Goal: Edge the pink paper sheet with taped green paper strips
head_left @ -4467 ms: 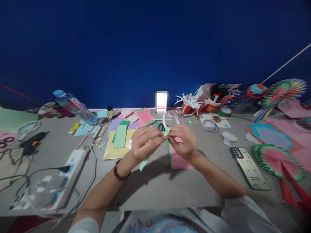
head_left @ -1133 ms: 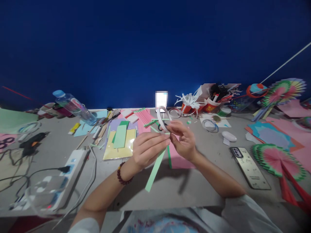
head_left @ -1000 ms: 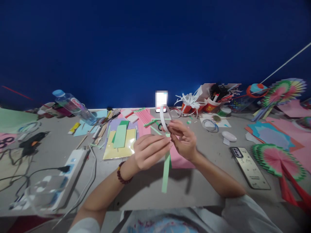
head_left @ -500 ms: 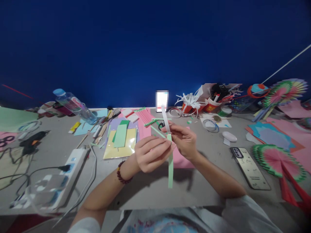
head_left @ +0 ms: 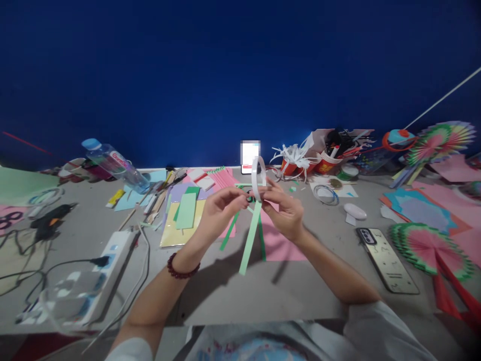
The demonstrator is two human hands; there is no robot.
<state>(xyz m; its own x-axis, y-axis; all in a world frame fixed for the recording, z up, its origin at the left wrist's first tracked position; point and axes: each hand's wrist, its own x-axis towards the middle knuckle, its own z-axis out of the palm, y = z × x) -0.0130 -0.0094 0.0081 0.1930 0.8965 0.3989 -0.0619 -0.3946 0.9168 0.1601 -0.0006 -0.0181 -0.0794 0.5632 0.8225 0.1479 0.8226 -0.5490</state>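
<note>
My right hand (head_left: 281,208) pinches a white ring, which looks like a roll of tape (head_left: 254,178), upright above the table. From under the ring a light green paper strip (head_left: 250,240) slants down to the left, its upper end by my right fingertips. My left hand (head_left: 225,208) is closed in a pinch just left of the ring; what lies between its fingertips is too small to make out. Below the hands are a dark green strip (head_left: 229,231) and pink paper (head_left: 283,240). Scissors behind the fingers are mostly hidden.
Left lie green paper pieces (head_left: 186,210) on a yellow pack, a plastic bottle (head_left: 116,163) and a power strip (head_left: 101,281). A lit phone (head_left: 250,158) stands against the blue wall. Right are cups of paper strips (head_left: 295,160), another phone (head_left: 387,260) and a watermelon-coloured paper fan (head_left: 432,250).
The white roll has turned from edge-on to show its open ring. My left hand has drawn back left and up, off the light green strip, whose lower end has swung left.
</note>
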